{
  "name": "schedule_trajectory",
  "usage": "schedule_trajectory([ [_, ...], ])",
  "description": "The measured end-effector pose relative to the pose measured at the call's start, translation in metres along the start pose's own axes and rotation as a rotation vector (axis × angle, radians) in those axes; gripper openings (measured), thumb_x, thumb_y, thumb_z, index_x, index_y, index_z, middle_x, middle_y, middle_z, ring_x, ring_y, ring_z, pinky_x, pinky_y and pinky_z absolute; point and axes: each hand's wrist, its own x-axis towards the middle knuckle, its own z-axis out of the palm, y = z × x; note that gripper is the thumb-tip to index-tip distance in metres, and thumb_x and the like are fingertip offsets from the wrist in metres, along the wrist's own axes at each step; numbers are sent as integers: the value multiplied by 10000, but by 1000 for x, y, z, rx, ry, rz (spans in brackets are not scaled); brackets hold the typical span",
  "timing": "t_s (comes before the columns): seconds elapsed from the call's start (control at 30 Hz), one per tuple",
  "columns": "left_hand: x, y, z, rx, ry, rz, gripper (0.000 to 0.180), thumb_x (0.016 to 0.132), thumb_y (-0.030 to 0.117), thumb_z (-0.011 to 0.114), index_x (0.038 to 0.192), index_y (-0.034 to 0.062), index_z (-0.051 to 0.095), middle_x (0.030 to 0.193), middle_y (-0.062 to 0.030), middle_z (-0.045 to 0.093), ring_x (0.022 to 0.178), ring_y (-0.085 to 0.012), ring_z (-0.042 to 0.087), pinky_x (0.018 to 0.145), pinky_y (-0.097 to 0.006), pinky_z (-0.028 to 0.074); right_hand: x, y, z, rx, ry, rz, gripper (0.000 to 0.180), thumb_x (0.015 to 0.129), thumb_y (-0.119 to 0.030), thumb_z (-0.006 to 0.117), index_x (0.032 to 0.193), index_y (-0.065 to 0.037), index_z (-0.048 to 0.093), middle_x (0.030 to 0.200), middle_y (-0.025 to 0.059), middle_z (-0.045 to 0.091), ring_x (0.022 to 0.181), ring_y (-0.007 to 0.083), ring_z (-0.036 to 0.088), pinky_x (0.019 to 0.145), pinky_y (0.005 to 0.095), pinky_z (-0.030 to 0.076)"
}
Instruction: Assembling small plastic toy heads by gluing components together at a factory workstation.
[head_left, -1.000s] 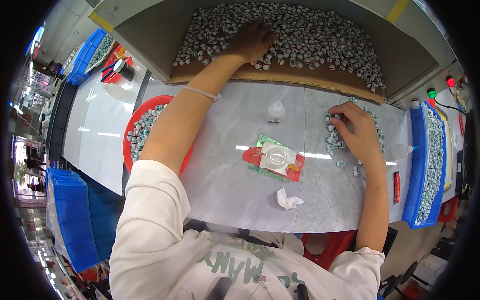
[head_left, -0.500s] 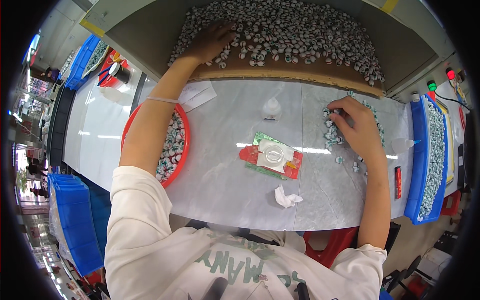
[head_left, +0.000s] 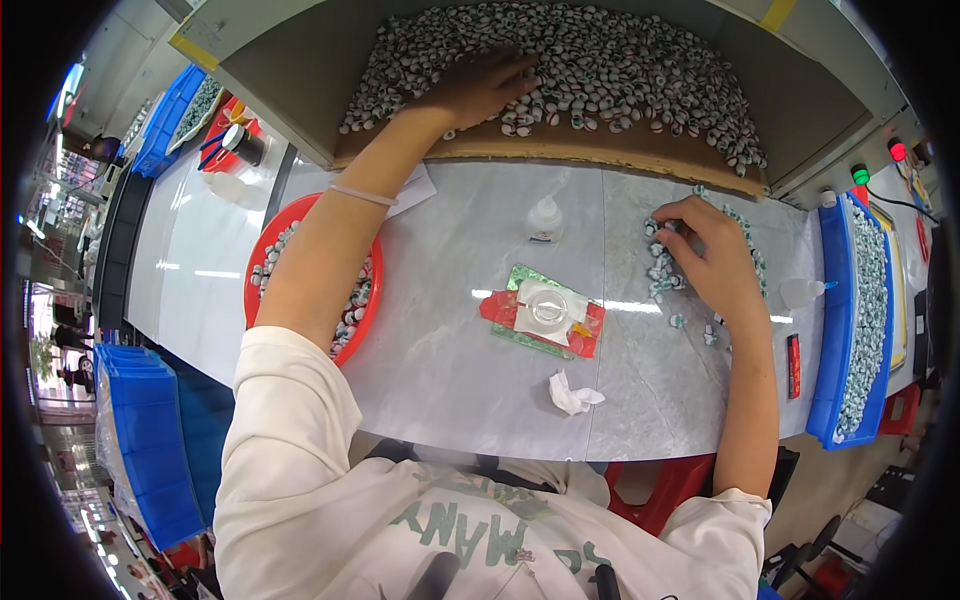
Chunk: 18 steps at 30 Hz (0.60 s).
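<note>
A large heap of small rounded white pieces with dark and red marks fills the open-fronted box. Into its near edge reaches my left hand, palm down, fingers stretched out over the pieces; whether a piece is under the fingertips is hidden. On the grey table to the right, my right hand is curled, thumb and forefinger closed round a small white-and-green piece. Similar small pieces lie loose below its fingertips, and more are partly hidden behind the hand.
Beneath my left forearm stands a red round basin of pieces. Mid-table are a small white bottle, a clear round dish on a red-and-green pad, and crumpled tissue. A blue tray of pieces stands right, near a red tube.
My left hand has moved right along the near edge of the heap, its forearm swinging over the basin. My right hand has stayed almost in place over the loose pieces.
</note>
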Motion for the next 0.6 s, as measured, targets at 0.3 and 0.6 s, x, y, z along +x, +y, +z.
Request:
schedule_trajectory([
  [0.3,33,60,18,-107,8,222,482,912,446,372,1307,173,416,1368,-117,361,1224,-271,390,1010,-378,314,0,0,0,-7,-7,0,154,736,9,584,889,17,588,787,104,559,680,203,556,606,280,442],
  [0.6,29,1,30,127,92,230,449,931,396,341,1325,187,384,1356,-54,391,1246,-236,354,1016,-404,276,2,3,0,-1,-12,16,160,734,10,581,894,15,589,805,104,562,685,203,552,616,279,444],
])
